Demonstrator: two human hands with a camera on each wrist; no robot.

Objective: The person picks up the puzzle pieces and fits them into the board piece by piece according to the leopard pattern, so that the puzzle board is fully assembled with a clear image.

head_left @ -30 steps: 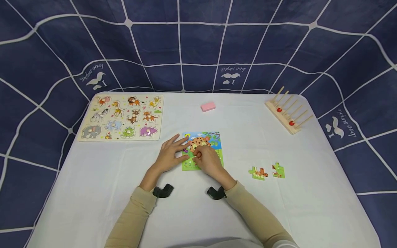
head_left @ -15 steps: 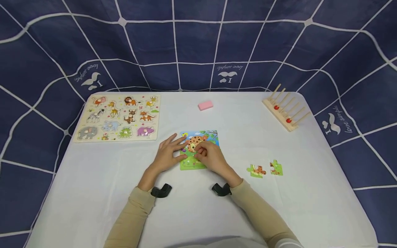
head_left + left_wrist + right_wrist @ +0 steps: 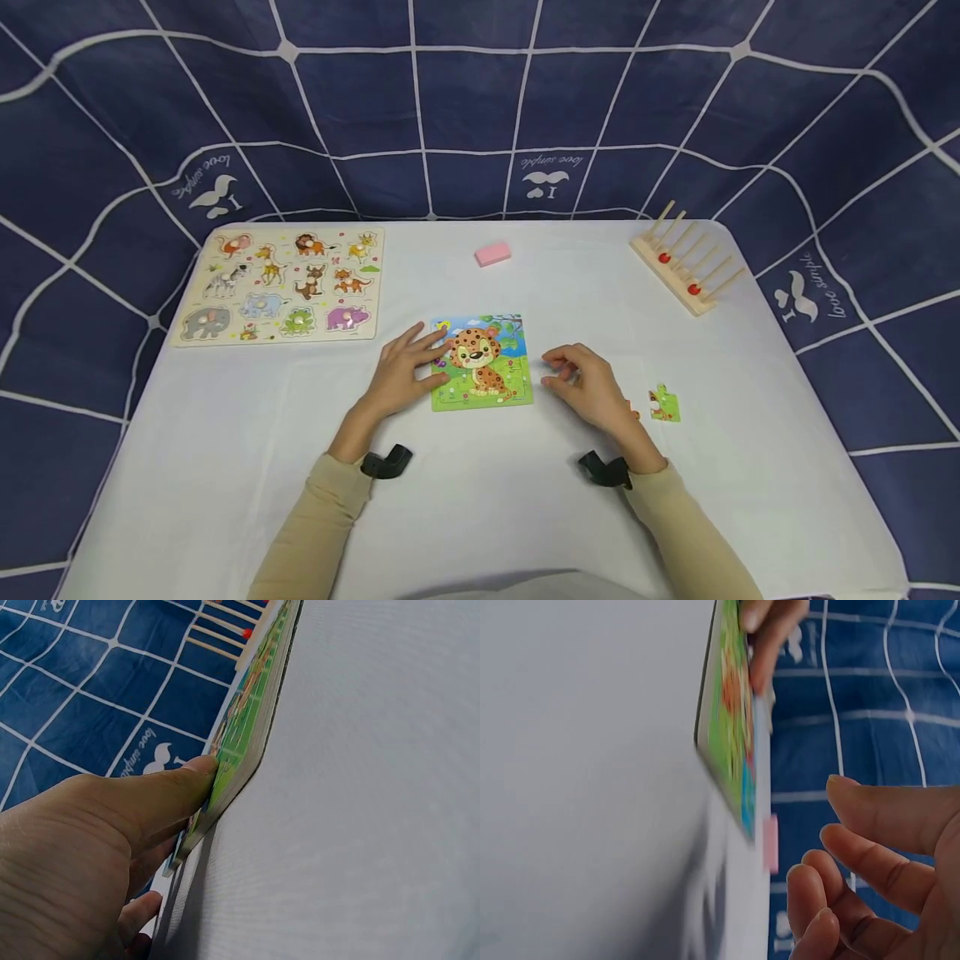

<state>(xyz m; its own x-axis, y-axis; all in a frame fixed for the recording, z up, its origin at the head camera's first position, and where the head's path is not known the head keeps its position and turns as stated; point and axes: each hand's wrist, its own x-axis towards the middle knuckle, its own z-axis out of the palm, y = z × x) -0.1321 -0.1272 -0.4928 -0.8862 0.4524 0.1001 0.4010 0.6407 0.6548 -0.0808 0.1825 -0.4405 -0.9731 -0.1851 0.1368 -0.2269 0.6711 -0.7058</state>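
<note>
A leopard jigsaw puzzle (image 3: 480, 362) lies flat on the white table, with a green and blue picture. My left hand (image 3: 400, 368) rests on its left edge, fingers spread. In the left wrist view the thumb (image 3: 191, 774) touches the puzzle's top face near the rim. To the right of the board, my right hand (image 3: 588, 387) hovers with loosely bent fingers and a gap between thumb and forefinger. Nothing is between them in the right wrist view. A green loose puzzle piece (image 3: 665, 404) lies right of that hand. Another orange-edged piece (image 3: 635, 414) is mostly hidden behind the wrist.
A wooden animal knob puzzle (image 3: 281, 287) lies at the back left. A pink block (image 3: 492, 254) sits at the back middle. At the back right stands a wooden peg rack (image 3: 678, 279) with red beads. A dark blue checked cloth (image 3: 480, 100) hangs behind the table.
My right hand has left the puzzle and moved right, toward the loose pieces, uncovering the leopard's face and body. The left hand stays on the board's left edge. The head view has shifted slightly.
</note>
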